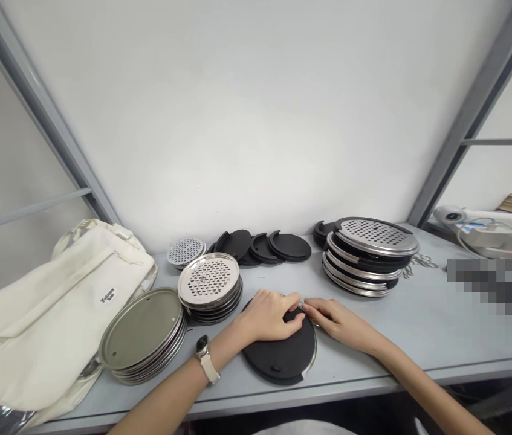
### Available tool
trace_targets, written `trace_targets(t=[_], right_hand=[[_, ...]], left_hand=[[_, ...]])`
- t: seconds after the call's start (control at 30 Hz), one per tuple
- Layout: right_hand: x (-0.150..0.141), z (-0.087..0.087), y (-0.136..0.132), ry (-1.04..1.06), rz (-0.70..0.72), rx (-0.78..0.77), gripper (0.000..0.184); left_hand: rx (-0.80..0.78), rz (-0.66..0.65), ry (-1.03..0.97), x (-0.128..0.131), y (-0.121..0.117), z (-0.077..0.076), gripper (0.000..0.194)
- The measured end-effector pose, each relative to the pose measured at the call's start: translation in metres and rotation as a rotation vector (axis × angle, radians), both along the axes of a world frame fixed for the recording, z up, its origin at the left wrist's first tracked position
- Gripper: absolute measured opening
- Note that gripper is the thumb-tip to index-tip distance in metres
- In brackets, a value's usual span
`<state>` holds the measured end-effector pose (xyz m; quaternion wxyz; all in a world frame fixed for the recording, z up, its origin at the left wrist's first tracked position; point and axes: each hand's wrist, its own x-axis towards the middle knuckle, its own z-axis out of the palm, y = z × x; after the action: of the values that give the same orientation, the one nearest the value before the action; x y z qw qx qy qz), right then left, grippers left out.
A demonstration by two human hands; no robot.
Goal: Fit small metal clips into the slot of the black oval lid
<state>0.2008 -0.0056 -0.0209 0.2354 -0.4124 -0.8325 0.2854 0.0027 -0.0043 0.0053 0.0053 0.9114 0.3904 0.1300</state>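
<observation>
Closest, at 6 o'clock, a black round disc (280, 356) lying flat near the front edge of a pale grey table (423, 320), with a thin steel rim (314, 353) showing along its right side. Left hand (265, 315) and right hand (340, 323) together at the disc's upper edge, fingers curled onto it from either side, fingertips almost meeting at the rim. On the left wrist, a wristwatch with a white strap (204, 357).

At 9 o'clock from the disc, just beside the left forearm, a stack of plain steel-rimmed discs (141, 329). Just behind it, at 10 o'clock, a stack of round steel graters (209, 281). Farther left, a cream canvas tote bag (47, 314), just beside the plain stack.

At 1 o'clock, a taller stack of alternating graters and black discs (371, 237). At 12 o'clock, loose black discs (262, 246), overlapping near the wall. At 11 o'clock, one small round grater (185, 251).

Beyond everything, a white wall (237, 121) between grey metal struts (473, 109).
</observation>
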Motion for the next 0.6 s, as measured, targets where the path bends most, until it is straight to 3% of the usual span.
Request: trace_targets(t=[0.6], right_hand=[[0.0004, -0.001, 0.0011, 0.045, -0.035, -0.078, 0.043]], left_hand=[[-0.002, 0.031, -0.001, 0.0025, 0.0005, -0.0023, 0.017]])
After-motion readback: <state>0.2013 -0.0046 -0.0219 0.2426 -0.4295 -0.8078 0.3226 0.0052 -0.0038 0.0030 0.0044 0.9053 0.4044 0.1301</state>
